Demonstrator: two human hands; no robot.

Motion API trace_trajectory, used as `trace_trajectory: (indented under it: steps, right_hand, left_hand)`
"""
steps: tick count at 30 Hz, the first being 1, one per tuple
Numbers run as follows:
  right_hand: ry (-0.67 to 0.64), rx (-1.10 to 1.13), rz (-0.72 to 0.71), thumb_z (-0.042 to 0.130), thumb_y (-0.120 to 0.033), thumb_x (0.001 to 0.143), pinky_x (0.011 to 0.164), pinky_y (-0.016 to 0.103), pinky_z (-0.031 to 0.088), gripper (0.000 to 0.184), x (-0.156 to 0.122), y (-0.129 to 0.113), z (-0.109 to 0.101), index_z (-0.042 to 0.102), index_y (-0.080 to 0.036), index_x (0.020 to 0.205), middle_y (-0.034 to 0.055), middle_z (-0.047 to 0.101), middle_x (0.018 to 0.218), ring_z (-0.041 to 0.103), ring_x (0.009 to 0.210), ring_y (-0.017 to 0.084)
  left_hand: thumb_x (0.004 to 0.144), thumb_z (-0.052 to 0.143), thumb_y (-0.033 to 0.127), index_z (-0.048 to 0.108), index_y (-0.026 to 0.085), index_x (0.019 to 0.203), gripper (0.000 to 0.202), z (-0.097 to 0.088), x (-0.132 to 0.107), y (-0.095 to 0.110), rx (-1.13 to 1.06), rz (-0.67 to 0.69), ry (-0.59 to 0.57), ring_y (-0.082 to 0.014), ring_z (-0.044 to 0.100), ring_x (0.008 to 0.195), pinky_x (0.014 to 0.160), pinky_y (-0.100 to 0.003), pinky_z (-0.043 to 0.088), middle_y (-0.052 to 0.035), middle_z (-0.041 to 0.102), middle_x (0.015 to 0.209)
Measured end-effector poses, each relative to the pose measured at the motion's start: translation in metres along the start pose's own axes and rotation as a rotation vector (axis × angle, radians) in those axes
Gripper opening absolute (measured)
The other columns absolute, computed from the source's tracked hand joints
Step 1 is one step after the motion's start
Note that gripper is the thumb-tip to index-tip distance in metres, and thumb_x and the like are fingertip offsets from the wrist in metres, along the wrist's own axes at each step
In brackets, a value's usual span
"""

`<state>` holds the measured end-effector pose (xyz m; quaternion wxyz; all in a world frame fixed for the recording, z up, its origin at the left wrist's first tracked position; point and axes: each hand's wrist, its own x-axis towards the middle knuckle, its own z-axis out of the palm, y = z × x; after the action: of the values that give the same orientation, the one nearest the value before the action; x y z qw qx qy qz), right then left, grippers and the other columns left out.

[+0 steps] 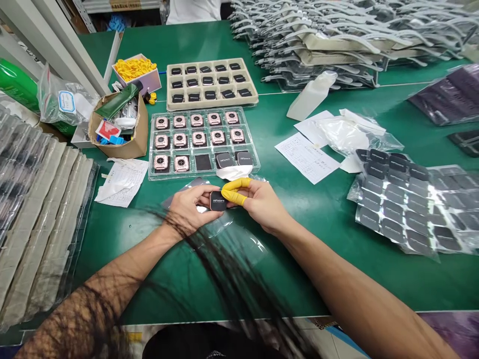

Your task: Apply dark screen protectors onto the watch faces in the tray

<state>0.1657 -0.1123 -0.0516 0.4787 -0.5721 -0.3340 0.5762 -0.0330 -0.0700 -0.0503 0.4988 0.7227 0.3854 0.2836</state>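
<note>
Between my two hands is a smartwatch body [217, 201] with a dark, HiFuture-printed face turned up. My left hand [189, 207] grips it by its left side, thumb below and fingers above. On its right edge, the thumb and index finger of my right hand [254, 199], both in yellow finger cots, pinch it. Just beyond lies a clear tray [150, 167] of watch bodies, most with pink backs up, two at the front right with dark faces up. One front pocket shows only a dark square. A crumpled white wipe [235, 172] rests at the tray's front edge.
Behind stands a beige tray [170, 105] of dark-faced pieces. At left are a cardboard box [129, 142] of odds and ends, a box of yellow finger cots [134, 69] and stacked trays [45, 239]. At right lie papers [309, 157], a white bottle [312, 94] and sheets of dark stickers [400, 199].
</note>
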Motion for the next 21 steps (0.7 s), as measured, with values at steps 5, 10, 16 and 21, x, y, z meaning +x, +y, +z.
trace_trajectory:
  steps: [5, 10, 16, 21]
  right_hand:
    - [0.023, -0.036, -0.050, 0.101, -0.040, 0.061, 0.073, 0.031, 0.064, 0.046, 0.001, 0.006, -0.001, 0.076, -0.023, 0.096, -0.0011, 0.075, 0.090, 0.073, 0.074, 0.016]
    - [-0.080, -0.069, -0.085, 0.098, -0.041, 0.067, 0.069, 0.030, 0.062, 0.064, 0.001, 0.007, -0.001, 0.067, -0.028, 0.123, -0.0041, 0.071, 0.094, 0.070, 0.071, 0.014]
    - [-0.144, -0.055, -0.112, 0.097, -0.041, 0.068, 0.064, 0.029, 0.056, 0.058, 0.001, 0.008, 0.008, 0.069, -0.028, 0.117, -0.0059, 0.071, 0.078, 0.067, 0.068, 0.015]
    - [-0.026, 0.028, -0.077, 0.096, -0.056, 0.068, 0.062, 0.029, 0.058, 0.048, 0.008, 0.006, 0.013, 0.070, -0.031, 0.099, -0.0090, 0.075, 0.080, 0.066, 0.063, 0.013]
  left_hand:
    - [0.073, 0.090, 0.016, 0.079, 0.018, 0.121, 0.049, 0.000, 0.000, -0.003, 0.001, 0.004, 0.014, -0.0199, 0.083, 0.085, 0.087, -0.031, 0.070, -0.0029, 0.085, 0.097]
    - [0.075, 0.091, 0.022, 0.077, 0.020, 0.121, 0.048, 0.001, 0.001, -0.003, 0.013, 0.006, 0.028, -0.0181, 0.081, 0.082, 0.084, -0.031, 0.069, -0.0033, 0.083, 0.101]
    - [0.074, 0.096, 0.029, 0.078, 0.027, 0.122, 0.051, -0.004, 0.000, -0.009, 0.235, 0.258, 0.149, -0.0155, 0.074, 0.081, 0.077, -0.031, 0.069, -0.0028, 0.074, 0.110]
    - [0.079, 0.087, 0.023, 0.080, 0.046, 0.112, 0.040, 0.002, -0.016, 0.014, 0.362, 0.629, 0.372, -0.0222, 0.075, 0.085, 0.081, -0.040, 0.069, 0.0036, 0.078, 0.097]
